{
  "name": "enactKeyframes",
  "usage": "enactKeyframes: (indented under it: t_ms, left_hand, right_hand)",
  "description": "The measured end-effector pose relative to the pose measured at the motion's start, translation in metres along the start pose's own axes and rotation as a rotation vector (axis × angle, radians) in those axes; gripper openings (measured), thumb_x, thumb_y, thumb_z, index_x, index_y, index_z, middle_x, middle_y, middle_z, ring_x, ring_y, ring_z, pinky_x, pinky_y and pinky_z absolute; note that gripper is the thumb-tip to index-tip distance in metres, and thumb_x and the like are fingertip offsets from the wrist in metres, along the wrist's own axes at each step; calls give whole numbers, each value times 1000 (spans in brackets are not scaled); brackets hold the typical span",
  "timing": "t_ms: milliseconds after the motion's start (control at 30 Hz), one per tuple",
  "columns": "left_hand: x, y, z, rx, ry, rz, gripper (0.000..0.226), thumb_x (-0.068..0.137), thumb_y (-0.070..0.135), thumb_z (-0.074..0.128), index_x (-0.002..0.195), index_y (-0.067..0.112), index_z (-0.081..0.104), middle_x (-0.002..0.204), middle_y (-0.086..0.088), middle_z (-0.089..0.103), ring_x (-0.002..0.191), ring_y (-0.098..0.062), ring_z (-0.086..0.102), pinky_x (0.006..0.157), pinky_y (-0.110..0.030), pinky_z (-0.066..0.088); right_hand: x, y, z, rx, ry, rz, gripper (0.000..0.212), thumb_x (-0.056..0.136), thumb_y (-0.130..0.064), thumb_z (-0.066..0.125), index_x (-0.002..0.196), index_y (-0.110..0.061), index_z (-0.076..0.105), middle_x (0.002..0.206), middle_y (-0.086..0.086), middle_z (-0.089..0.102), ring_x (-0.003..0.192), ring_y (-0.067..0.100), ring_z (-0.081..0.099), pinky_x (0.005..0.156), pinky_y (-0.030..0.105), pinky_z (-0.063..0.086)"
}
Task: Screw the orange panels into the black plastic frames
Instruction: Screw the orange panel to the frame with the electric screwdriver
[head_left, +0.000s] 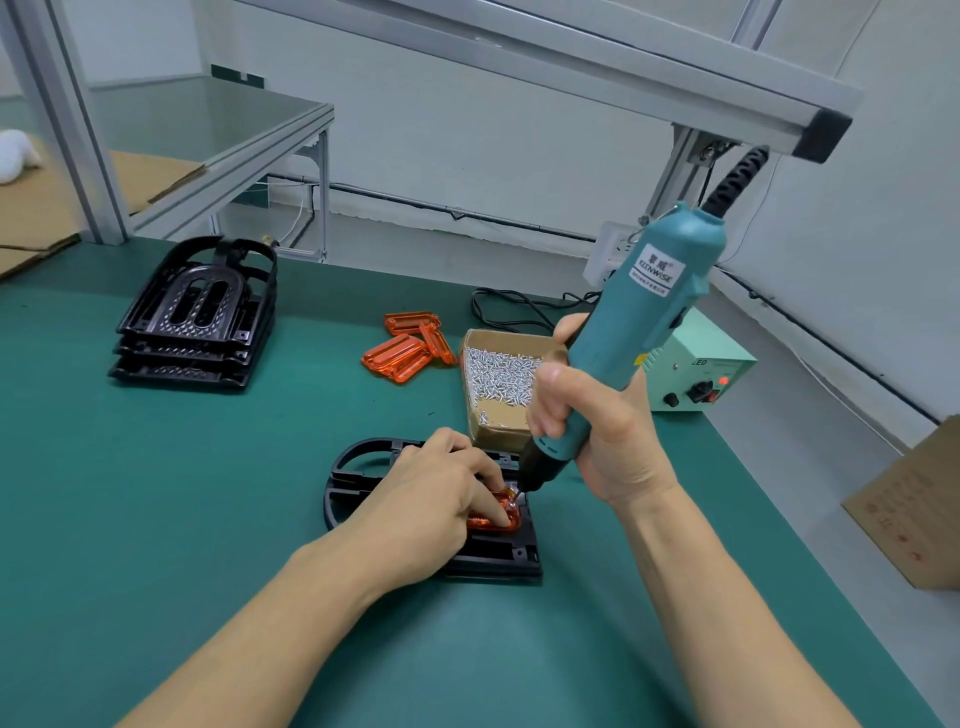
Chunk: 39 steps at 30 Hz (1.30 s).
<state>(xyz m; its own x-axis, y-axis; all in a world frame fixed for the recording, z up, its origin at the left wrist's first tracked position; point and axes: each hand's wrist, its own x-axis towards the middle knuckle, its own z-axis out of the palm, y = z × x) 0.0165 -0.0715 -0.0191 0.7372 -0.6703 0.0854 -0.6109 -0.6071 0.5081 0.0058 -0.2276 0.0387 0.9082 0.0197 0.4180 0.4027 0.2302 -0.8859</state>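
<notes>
Head view: green bench mat (156, 493), aluminium framing, white wall. Left hand (441, 493) fingers press orange panel (498, 514) onto black frame (353, 467). Right hand (587, 421) grips teal electric screwdriver (644, 322), tilted, bit at the panel's corner.

I work at an assembly station in a small factory or workshop. My bench (156, 519) is covered with a green mat, and an aluminium extrusion frame (571, 57) runs overhead at twelve o'clock. My right hand (587, 415) grips a corded electric screwdriver (649, 312), and its power supply box (701, 374) sits at two o'clock with a red lamp lit. A cardboard tray of loose screws (498, 374) lies at one o'clock. Stacked black frames (197, 317) wait at ten o'clock, with spare orange panels (410, 345) at twelve.
</notes>
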Motion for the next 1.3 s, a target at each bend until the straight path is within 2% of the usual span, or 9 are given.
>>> enactKeyframes:
  t_ms: [133, 333, 533, 633, 767, 967, 1067, 1133, 1300]
  left_hand:
    - [0, -1, 1, -8, 10, 6, 48, 90, 1, 49, 107, 42, 70, 122, 28, 47, 118, -6, 28, 101, -29, 28]
    - [0, -1, 2, -3, 14, 25, 47, 91, 2, 49, 108, 41, 70, 122, 28, 48, 118, -5, 28, 100, -29, 28]
    - [0, -2, 2, -7, 30, 24, 45, 92, 5, 49, 107, 42, 70, 121, 29, 48, 118, -6, 29, 99, -27, 27]
    - [0, -1, 0, -12, 39, 25, 42, 94, 8, 48, 105, 41, 71, 120, 30, 48, 118, -4, 28, 98, -26, 28]
    - [-1, 1, -1, -57, 42, 11, 39, 96, 9, 47, 104, 38, 72, 118, 29, 52, 116, -3, 30, 101, -30, 32]
    - [-2, 2, -13, -121, 125, -2, 27, 92, 13, 58, 98, 34, 74, 99, 33, 58, 107, 7, 42, 103, -29, 32]
    - [9, 2, -33, -228, 282, -66, 23, 87, 14, 65, 87, 36, 74, 95, 27, 64, 100, 5, 53, 96, -25, 39]
    - [25, 6, -47, -263, 293, -125, 18, 86, 20, 67, 83, 37, 73, 93, 23, 64, 96, 2, 56, 92, -24, 39]
    - [79, 8, -49, 48, 176, -214, 10, 86, 26, 67, 92, 29, 74, 91, 13, 67, 93, -10, 57, 97, -34, 39]
  right_hand:
    - [1, 2, 2, -31, -42, -24, 19, 71, -12, 64, 81, -24, 55, 49, -2, 41, 38, 15, 34, 48, 23, 39]
    - [2, 1, 4, -56, -73, -33, 22, 73, -12, 65, 90, -24, 59, 48, -3, 45, 38, 15, 38, 49, 25, 40]
    - [2, -9, -8, 109, 160, -104, 25, 72, -6, 60, 94, -15, 53, 47, -5, 38, 38, 12, 36, 48, 21, 39]
    - [0, -8, -14, 215, 345, -172, 20, 78, -2, 50, 92, -16, 51, 47, -6, 37, 39, 10, 37, 48, 21, 39]
    - [-6, -1, -19, 331, 520, -231, 17, 78, -5, 51, 90, -17, 49, 48, -7, 37, 40, 8, 38, 49, 20, 39]
    - [-7, -4, -25, 339, 566, -284, 18, 78, -4, 52, 89, -18, 50, 49, -6, 36, 40, 9, 38, 49, 21, 39]
    - [-9, -6, -27, 330, 576, -302, 17, 78, -4, 52, 88, -18, 51, 49, -6, 37, 40, 9, 39, 49, 21, 40]
    - [-9, -6, -27, 334, 582, -303, 17, 78, -4, 52, 88, -18, 51, 49, -6, 37, 40, 9, 39, 49, 21, 40]
    - [-10, -5, -26, 319, 585, -314, 18, 78, -2, 53, 89, -17, 51, 50, -5, 38, 40, 10, 39, 48, 23, 40]
